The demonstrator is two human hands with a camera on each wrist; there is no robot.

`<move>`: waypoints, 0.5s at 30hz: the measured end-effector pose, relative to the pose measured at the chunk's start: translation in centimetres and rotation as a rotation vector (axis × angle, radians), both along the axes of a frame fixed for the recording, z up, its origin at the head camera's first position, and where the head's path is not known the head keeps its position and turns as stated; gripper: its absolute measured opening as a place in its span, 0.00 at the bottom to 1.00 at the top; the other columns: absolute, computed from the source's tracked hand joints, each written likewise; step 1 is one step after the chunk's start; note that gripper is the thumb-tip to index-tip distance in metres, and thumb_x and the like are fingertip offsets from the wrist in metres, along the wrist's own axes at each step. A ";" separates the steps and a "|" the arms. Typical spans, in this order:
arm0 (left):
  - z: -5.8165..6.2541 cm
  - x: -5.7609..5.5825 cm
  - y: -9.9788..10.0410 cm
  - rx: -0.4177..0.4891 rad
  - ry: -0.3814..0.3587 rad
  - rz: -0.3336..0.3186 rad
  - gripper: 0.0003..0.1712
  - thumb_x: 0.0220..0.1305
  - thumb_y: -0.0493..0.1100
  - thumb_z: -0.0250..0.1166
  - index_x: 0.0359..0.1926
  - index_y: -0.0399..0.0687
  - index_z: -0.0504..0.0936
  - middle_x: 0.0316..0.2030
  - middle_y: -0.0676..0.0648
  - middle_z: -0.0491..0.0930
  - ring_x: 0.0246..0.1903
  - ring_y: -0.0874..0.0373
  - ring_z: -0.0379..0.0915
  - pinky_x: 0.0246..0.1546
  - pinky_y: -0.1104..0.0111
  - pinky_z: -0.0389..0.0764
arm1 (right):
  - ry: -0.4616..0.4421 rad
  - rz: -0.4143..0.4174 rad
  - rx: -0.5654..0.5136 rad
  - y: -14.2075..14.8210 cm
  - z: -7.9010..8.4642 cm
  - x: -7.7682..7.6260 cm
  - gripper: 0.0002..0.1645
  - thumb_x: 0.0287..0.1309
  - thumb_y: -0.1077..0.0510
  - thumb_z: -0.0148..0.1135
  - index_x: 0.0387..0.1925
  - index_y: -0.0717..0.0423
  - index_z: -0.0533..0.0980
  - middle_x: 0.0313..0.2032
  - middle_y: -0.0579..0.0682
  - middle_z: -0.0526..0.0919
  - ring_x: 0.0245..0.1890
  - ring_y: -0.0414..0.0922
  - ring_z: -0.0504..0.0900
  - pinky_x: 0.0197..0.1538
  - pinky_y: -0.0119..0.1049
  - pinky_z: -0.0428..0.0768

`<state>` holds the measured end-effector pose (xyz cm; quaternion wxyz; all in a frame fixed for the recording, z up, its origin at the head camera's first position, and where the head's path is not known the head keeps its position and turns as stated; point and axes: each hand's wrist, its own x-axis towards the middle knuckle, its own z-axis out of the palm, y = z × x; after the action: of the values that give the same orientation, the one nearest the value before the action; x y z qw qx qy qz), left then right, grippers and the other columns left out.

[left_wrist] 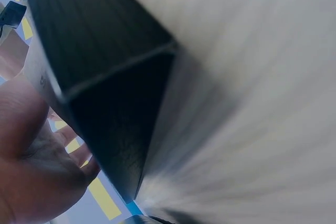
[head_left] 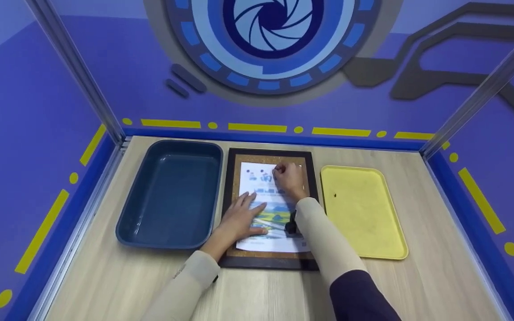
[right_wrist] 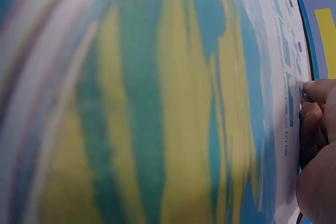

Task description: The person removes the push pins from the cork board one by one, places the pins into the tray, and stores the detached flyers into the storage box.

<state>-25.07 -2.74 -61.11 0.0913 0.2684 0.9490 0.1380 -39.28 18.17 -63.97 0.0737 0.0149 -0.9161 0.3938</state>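
Observation:
A printed poster sheet (head_left: 261,245) with a colourful landscape lies on a cork board (head_left: 234,178) with a black frame (head_left: 268,264). Two small dark pushpins (head_left: 248,171) sit along its top edge; they look purple in the right wrist view. My right hand (head_left: 290,178) pinches a small dark pushpin at the sheet's top, in line with those two; the fingertips mostly hide it. With fingers spread, my left hand (head_left: 238,218) rests flat on the sheet's left side. The left wrist view shows the black frame's corner close up, beside the left hand (left_wrist: 42,166).
Left of the board stands a deep dark blue tray (head_left: 121,234). A shallow yellow tray (head_left: 366,214) lies to the right, with one small dark thing (head_left: 335,195) in it. Purple and blue panels (head_left: 118,67) enclose the wooden table (head_left: 440,267) at the back and sides.

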 end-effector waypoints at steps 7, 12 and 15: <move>0.0 0.0 -0.1 0.002 -0.021 0.007 0.48 0.67 0.69 0.69 0.81 0.58 0.66 0.82 0.38 0.52 0.81 0.36 0.44 0.78 0.43 0.56 | 0.040 0.021 0.033 -0.1 -0.2 0.0 0.06 0.67 0.61 0.70 0.32 0.57 0.86 0.29 0.49 0.86 0.32 0.46 0.83 0.40 0.44 0.82; -0.1 -0.2 0.1 0.004 -0.025 0.008 0.48 0.67 0.69 0.69 0.82 0.58 0.66 0.83 0.38 0.52 0.81 0.37 0.44 0.78 0.43 0.55 | 0.067 0.013 0.050 -0.1 -0.3 -0.3 0.06 0.66 0.61 0.70 0.31 0.57 0.85 0.29 0.50 0.86 0.32 0.47 0.83 0.40 0.44 0.83; 0.0 -0.2 0.1 -0.001 -0.018 0.007 0.48 0.67 0.69 0.69 0.81 0.59 0.66 0.83 0.38 0.52 0.81 0.37 0.44 0.78 0.44 0.55 | 0.070 0.009 0.062 0.0 -0.3 -0.3 0.06 0.66 0.61 0.69 0.32 0.57 0.85 0.29 0.50 0.86 0.32 0.47 0.83 0.40 0.44 0.83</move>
<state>-25.28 -2.59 -61.09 0.0995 0.2635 0.9492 0.1402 -39.54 18.13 -64.27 0.1034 0.0350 -0.9246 0.3650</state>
